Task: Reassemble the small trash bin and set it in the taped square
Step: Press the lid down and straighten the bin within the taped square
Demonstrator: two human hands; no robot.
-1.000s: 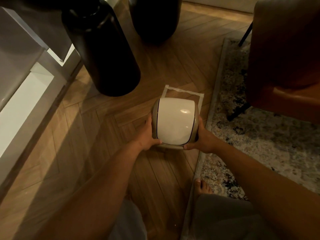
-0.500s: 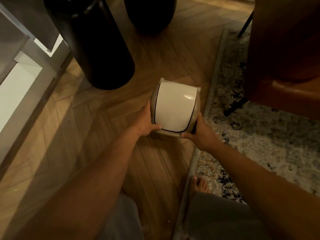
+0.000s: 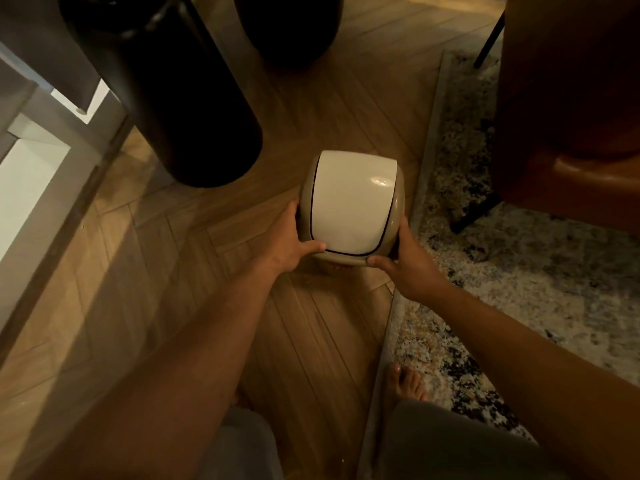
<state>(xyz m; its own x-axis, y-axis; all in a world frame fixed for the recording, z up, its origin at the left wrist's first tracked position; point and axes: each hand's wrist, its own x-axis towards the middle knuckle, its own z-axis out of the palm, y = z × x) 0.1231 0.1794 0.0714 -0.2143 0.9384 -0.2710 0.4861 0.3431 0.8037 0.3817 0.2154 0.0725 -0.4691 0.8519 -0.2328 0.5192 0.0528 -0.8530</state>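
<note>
The small trash bin (image 3: pixel 349 206) is beige with a white swing lid fitted on top, seen from above over the wooden floor. My left hand (image 3: pixel 289 242) grips its left side, thumb on the near rim. My right hand (image 3: pixel 403 263) grips its right side, fingers curled under the rim. The bin covers the spot where the taped square lay; no tape shows now, so the square is hidden beneath it. Whether the bin touches the floor I cannot tell.
A tall dark cylinder (image 3: pixel 166 88) stands just left of the bin, and a second dark one (image 3: pixel 287 26) behind it. A patterned rug (image 3: pixel 519 271) borders the bin on the right, with a brown chair (image 3: pixel 568 98) on it. My bare foot (image 3: pixel 405 381) rests near the rug edge.
Both hands carried the bin forward, away from me, over the taped square. The tape outline showed behind the bin earlier and is now fully covered.
</note>
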